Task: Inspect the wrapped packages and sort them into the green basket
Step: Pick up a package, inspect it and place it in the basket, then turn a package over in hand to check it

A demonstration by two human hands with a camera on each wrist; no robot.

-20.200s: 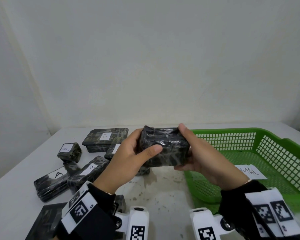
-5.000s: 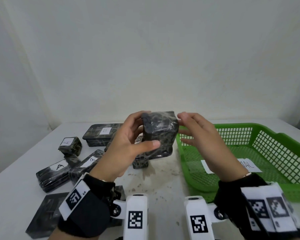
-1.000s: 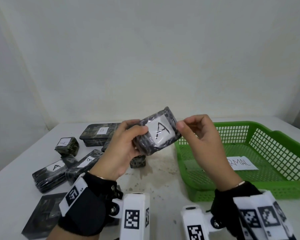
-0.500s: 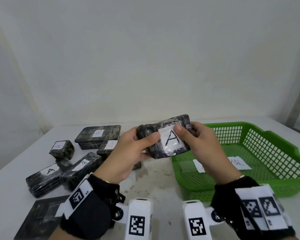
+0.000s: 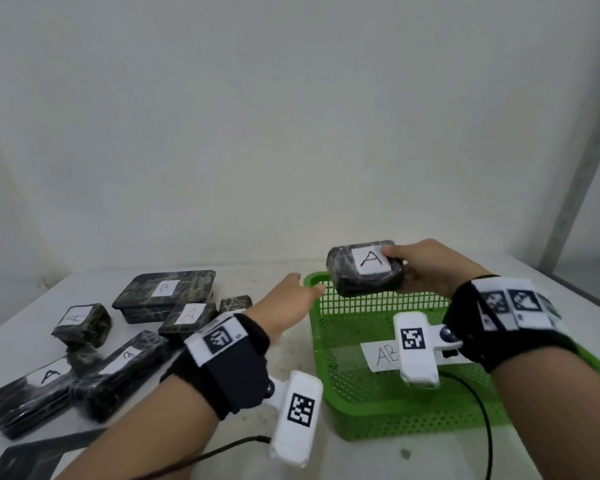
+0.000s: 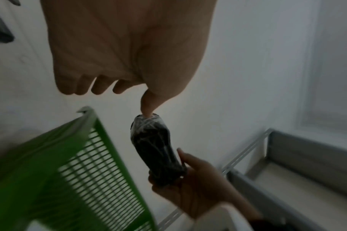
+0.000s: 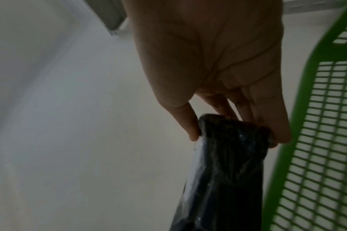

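the right hand [image 5: 430, 268] grasps one "a"-labelled wrapped package [image 5: 364, 268] by its end, label up, above the green basket's [image 5: 378, 417] far-left corner, likely for dropping in. the left hand [image 5: 284, 306] hangs relaxed, holding nothing. six wrapped packages lie near the table's [image 5: 326, 459] left edge.

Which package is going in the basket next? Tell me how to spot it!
Find the green basket on the right. Above its far rim, the right hand holds a dark wrapped package marked A. It is the only package off the table.
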